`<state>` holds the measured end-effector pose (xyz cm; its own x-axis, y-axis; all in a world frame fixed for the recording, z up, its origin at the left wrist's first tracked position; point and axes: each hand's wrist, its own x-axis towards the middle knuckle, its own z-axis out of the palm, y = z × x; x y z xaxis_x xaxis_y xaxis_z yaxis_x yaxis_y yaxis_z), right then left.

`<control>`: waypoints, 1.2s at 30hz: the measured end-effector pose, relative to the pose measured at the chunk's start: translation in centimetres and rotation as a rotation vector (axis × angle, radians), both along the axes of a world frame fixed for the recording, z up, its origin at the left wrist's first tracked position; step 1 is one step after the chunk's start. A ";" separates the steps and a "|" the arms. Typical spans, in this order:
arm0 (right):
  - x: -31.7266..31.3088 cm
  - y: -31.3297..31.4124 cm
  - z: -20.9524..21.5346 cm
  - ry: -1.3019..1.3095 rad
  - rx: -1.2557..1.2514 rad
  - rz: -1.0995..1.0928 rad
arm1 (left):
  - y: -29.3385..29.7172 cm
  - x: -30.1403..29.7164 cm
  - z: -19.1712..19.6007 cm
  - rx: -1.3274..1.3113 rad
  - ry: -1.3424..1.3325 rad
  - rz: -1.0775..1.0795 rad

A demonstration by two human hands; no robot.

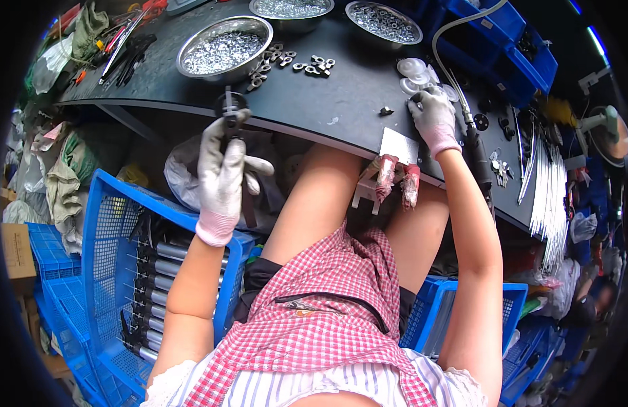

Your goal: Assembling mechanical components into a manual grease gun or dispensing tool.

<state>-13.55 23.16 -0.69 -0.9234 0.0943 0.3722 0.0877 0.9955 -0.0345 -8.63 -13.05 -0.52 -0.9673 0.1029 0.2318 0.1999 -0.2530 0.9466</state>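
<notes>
Now: left hand (221, 178) grips black tool (230, 112); right hand (433, 117) closed on clear discs (413, 73).

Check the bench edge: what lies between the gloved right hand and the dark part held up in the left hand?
Head view: mostly bare dark bench; one small black piece lies close to the right hand. Left hand grips the dark part.

Brown cardboard box (16, 249) at far left, beside blue crates; no labels, signs or screens visible.
</notes>
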 end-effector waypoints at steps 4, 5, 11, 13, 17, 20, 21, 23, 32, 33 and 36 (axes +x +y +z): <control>3.2 -5.7 2.0 -0.021 -0.705 0.238 | 3.5 1.7 0.3 0.035 -0.245 -0.052; 4.8 -7.8 2.0 -0.008 -0.787 0.354 | 4.6 1.9 0.2 -0.010 -0.186 -0.077; 11.0 -12.6 1.4 -0.023 -1.255 0.339 | 8.9 3.0 0.7 -0.424 0.305 -0.017; 11.6 -12.7 0.7 0.157 -1.414 0.329 | 9.5 3.4 0.8 -0.454 0.384 0.017; 12.3 -13.3 0.6 0.177 -1.610 0.334 | 9.6 4.3 2.0 -0.429 0.306 -0.014; 12.6 -13.9 1.3 0.296 -1.502 0.358 | 9.8 5.0 1.5 -0.392 0.321 0.026; 12.8 -13.8 0.9 0.336 -1.337 0.319 | 9.8 5.3 1.6 -0.424 0.323 0.021; 13.8 -13.1 0.3 0.380 -1.233 0.288 | 10.5 5.9 0.8 -0.408 0.329 0.019; 17.8 -11.6 0.3 0.056 -1.382 0.152 | 9.9 8.2 -1.2 -0.280 0.175 -0.100; 18.1 -11.9 0.3 0.058 -1.326 0.096 | 9.7 8.3 -1.3 -0.303 0.168 -0.112; 19.0 -12.5 0.2 0.034 -1.174 0.010 | 9.1 8.0 -1.8 -0.349 0.147 -0.174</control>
<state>5.42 10.71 -0.45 -0.9171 0.3891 0.0862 0.0615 0.3519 -0.9340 -0.67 -3.96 -2.28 -0.8878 0.3587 0.2884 0.3218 0.0357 0.9461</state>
